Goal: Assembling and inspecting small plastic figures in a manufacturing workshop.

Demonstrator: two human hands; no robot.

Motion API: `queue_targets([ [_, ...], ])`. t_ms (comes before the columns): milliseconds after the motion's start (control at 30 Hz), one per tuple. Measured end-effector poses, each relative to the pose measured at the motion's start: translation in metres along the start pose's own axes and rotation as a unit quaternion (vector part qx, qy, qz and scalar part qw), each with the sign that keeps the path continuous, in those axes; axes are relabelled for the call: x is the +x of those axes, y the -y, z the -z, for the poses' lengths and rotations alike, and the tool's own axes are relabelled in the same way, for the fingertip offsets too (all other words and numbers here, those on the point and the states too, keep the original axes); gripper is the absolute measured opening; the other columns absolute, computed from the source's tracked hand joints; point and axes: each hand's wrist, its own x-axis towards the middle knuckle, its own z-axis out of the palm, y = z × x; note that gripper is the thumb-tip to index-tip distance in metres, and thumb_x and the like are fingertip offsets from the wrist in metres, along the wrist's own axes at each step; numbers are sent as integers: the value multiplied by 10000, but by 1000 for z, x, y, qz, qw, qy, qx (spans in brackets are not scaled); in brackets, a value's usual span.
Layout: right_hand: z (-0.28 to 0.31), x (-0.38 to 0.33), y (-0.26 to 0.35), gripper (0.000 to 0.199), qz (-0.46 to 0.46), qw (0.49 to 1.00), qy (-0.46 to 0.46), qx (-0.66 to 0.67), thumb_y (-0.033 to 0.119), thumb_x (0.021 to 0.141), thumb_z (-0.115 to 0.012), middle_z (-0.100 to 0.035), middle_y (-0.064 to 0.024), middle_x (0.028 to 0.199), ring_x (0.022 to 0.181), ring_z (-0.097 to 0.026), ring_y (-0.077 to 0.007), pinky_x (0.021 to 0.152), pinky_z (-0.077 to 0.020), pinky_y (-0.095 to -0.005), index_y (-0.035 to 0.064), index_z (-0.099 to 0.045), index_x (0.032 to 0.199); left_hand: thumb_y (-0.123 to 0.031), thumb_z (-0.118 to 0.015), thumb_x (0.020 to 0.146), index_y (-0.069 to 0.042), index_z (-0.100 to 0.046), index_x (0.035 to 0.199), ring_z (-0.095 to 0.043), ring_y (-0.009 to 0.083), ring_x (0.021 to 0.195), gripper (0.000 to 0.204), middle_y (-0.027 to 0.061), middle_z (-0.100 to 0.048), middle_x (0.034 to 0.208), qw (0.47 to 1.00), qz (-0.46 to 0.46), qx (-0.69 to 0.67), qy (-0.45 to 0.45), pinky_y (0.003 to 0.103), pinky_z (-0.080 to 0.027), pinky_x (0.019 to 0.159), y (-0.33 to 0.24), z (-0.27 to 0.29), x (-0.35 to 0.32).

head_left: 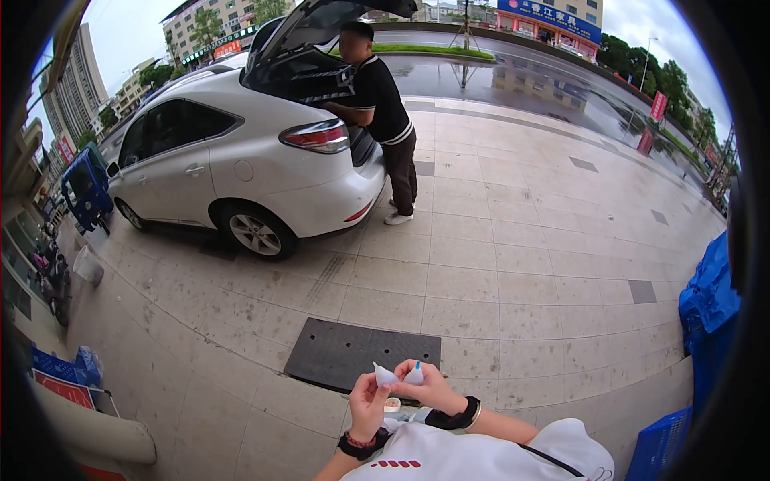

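Close in front of my body, both hands are raised and almost meet. My left hand (pixel 367 407) pinches a small white teardrop-shaped piece (pixel 385 375) with a thin pointed tip facing up. Beside it, my right hand (pixel 434 391) has its fingers closed on a similar white teardrop-shaped piece (pixel 414 376), this one tipped in blue. The two pieces are upright and slightly apart. Just below the fingers a small round pale thing (pixel 392 405) partly shows; its kind is unclear. Dark bands sit on both wrists.
A dark ramp mat (pixel 361 353) lies on the paving ahead. Beyond it a white car (pixel 265 152) stands with its tailgate raised, and a person (pixel 385 120) leans in at the back. To the right are a blue crate (pixel 662 445) and a blue cover (pixel 714 289).
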Motion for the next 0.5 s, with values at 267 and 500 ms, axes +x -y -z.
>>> queue_targets([
  [267,6,2,-3,196,-3,1000,29,-11,147,769,-689,-560,35,790,691,-488,-24,601,-399,-184,45,-548,859,-143,-580,857,-11,-525,919,-522,68,761,157,16,-571,840,1000,9,11,-4,204,-412,683,-2,0,-1],
  [500,7,0,3,193,-22,999,38,-31,144,766,-689,-563,32,776,705,-499,-28,614,-413,-187,42,-549,851,-72,-561,856,5,-521,919,-542,62,741,107,28,-584,820,1000,6,4,-16,192,-429,661,-1,0,-3],
])
